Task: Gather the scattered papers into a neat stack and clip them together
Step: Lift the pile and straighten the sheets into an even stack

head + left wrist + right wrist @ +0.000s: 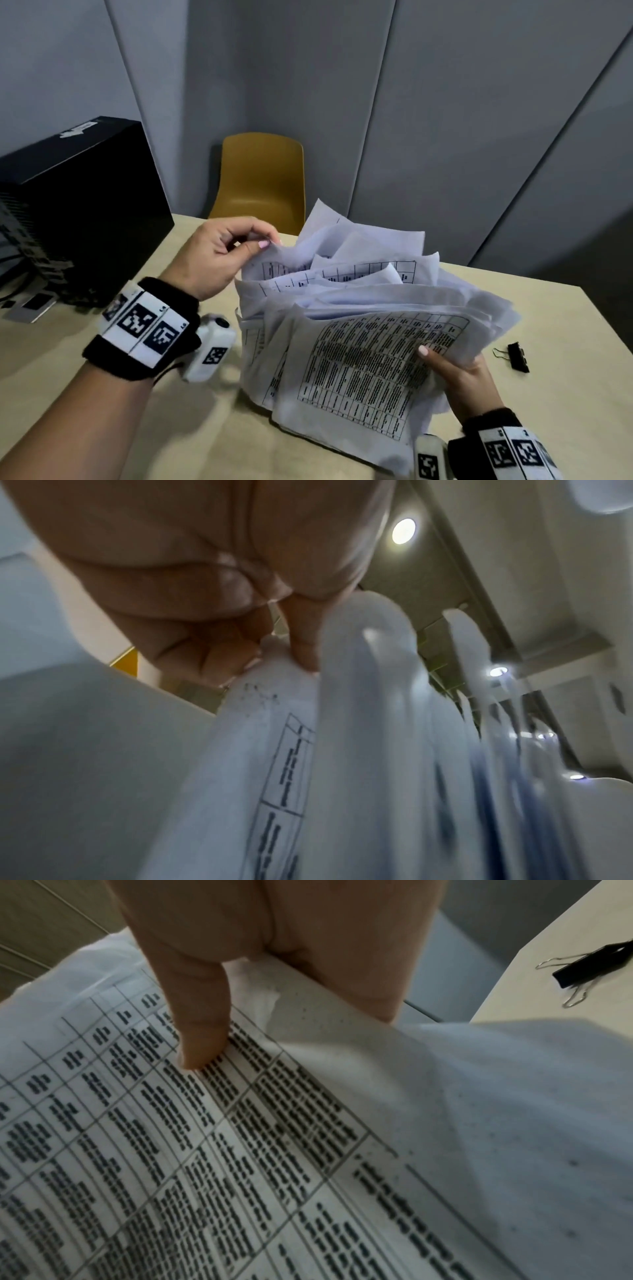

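the papers [359,329] form a loose, fanned bundle held up over the tabletop [191,428], their lower edges near its surface. the left hand [219,253] pinches a far top corner between thumb and curled fingers [219,653], while the right hand [462,377] grips the near right edge, thumb on the printed top sheet. the black binder clip [517,356] lies on the tabletop just right of the bundle, untouched.

Papers [359,342] on the table [565,411], binder clip [518,357] right, chair [262,178] behind.

Black wristbands [144,329], white coded tags, white wrist cameras [210,353], pink nails.
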